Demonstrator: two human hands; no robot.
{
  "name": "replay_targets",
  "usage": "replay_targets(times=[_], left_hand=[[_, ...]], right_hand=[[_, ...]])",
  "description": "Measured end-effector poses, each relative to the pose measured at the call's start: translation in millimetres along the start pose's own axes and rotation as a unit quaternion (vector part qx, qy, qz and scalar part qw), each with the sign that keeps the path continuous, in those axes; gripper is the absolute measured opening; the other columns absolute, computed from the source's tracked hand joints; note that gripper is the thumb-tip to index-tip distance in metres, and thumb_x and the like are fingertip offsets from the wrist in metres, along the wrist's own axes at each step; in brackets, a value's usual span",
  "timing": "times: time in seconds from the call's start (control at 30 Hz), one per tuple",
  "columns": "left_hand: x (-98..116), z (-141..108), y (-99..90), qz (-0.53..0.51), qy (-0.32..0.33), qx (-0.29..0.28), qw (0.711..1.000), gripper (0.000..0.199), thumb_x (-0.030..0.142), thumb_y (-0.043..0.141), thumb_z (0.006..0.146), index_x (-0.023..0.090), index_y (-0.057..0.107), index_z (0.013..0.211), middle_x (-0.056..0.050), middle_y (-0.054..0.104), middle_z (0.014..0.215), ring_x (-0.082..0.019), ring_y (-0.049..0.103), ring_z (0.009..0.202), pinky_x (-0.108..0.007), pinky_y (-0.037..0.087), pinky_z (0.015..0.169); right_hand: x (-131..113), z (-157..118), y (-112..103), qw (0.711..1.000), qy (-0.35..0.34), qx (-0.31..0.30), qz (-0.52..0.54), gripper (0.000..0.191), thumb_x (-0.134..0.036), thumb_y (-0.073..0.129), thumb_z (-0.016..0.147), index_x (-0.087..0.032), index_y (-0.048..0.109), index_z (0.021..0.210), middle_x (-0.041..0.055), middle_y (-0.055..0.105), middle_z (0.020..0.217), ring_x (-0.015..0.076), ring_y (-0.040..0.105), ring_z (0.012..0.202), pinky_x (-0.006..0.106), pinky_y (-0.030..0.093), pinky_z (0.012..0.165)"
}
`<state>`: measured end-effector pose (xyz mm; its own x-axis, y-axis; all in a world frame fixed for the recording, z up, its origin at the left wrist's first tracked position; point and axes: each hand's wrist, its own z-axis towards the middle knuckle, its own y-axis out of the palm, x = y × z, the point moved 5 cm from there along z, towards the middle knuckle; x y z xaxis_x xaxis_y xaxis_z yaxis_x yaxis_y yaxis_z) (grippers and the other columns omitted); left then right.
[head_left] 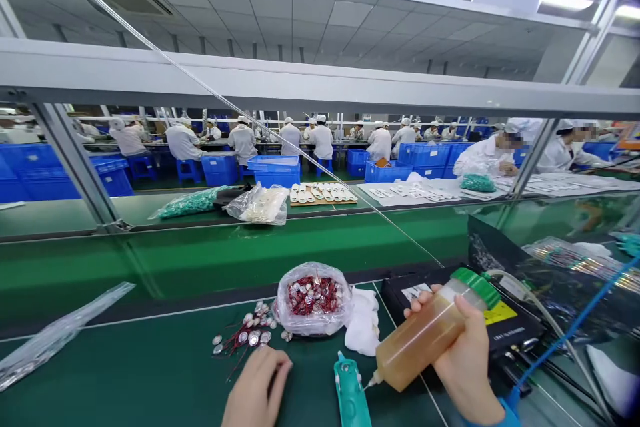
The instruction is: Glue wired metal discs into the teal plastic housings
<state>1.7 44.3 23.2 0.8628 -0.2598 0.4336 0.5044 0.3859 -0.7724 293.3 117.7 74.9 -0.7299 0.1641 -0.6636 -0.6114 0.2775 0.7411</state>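
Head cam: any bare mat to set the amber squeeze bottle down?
Bare green mat lies between the clear plastic sleeve and the loose wired discs. Crowded: the plastic bag, white cloth, teal plastic tool and black box, around the right hand holding the amber squeeze bottle.

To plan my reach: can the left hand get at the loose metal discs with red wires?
Probably yes: the left hand lies just below the loose metal discs, and nothing seems to stand between them.

The squeeze bottle (425, 337) shows amber liquid under a green cap (476, 287); red wires (313, 297) sit beside silver discs (253, 338) on the dark green desk (100, 393).
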Motion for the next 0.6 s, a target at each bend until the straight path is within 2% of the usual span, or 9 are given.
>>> replay_targets(times=[0.1, 0.23, 0.33, 0.5, 0.6], left_hand=[[-21, 11, -16.9, 0.050, -0.048, 0.019, 0.997, 0.033, 0.044, 0.040, 0.092, 0.025, 0.063, 0.078, -0.002, 0.066, 0.078, -0.021, 0.065, 0.076, -0.031, 0.054, 0.067], [-26, 13, -10.9, 0.076, -0.034, -0.008, 0.996, 0.025, 0.040, 0.048, 0.087, 0.023, 0.066, 0.089, -0.006, 0.068, 0.088, -0.025, 0.064, 0.088, -0.039, 0.054, 0.075], [-25, 12, -7.6, 0.074, -0.024, -0.025, 0.997, 0.023, 0.038, 0.051, 0.084, 0.023, 0.067, 0.086, -0.007, 0.068, 0.087, -0.026, 0.064, 0.085, -0.041, 0.053, 0.078], [-26, 13, -12.4, 0.074, -0.023, -0.050, 0.996, 0.024, 0.035, 0.049, 0.085, 0.024, 0.067, 0.075, -0.003, 0.070, 0.079, -0.022, 0.064, 0.076, -0.037, 0.052, 0.074], [-33, 18, -13.9, 0.083, -0.041, -0.038, 0.995, 0.028, 0.033, 0.042, 0.088, 0.024, 0.067, 0.079, -0.004, 0.071, 0.082, -0.022, 0.065, 0.079, -0.034, 0.050, 0.071]], right_hand=[[-3, -1, 0, 1.000, 0.005, 0.013, -0.003, 0.038, -0.047, 0.070, 0.052, -0.020, 0.057, 0.076, -0.0017, 0.058, 0.059, 0.0165, 0.056, 0.053, 0.032, 0.053, 0.050], [-5, -2, 0, 1.000, -0.005, -0.001, -0.008, 0.038, -0.047, 0.069, 0.054, -0.021, 0.057, 0.078, -0.0014, 0.058, 0.060, 0.0165, 0.056, 0.053, 0.032, 0.053, 0.051], [-5, -3, 1, 1.000, -0.013, -0.008, -0.012, 0.038, -0.048, 0.069, 0.055, -0.021, 0.057, 0.079, -0.0013, 0.059, 0.060, 0.0164, 0.057, 0.054, 0.031, 0.053, 0.052], [-7, -3, 1, 1.000, -0.013, -0.002, -0.010, 0.037, -0.047, 0.069, 0.055, -0.021, 0.057, 0.078, -0.0011, 0.059, 0.060, 0.0166, 0.057, 0.053, 0.031, 0.053, 0.052], [-7, -3, 0, 1.000, -0.007, 0.001, -0.008, 0.037, -0.046, 0.069, 0.055, -0.021, 0.057, 0.078, -0.0010, 0.059, 0.060, 0.0166, 0.057, 0.054, 0.031, 0.053, 0.052]])
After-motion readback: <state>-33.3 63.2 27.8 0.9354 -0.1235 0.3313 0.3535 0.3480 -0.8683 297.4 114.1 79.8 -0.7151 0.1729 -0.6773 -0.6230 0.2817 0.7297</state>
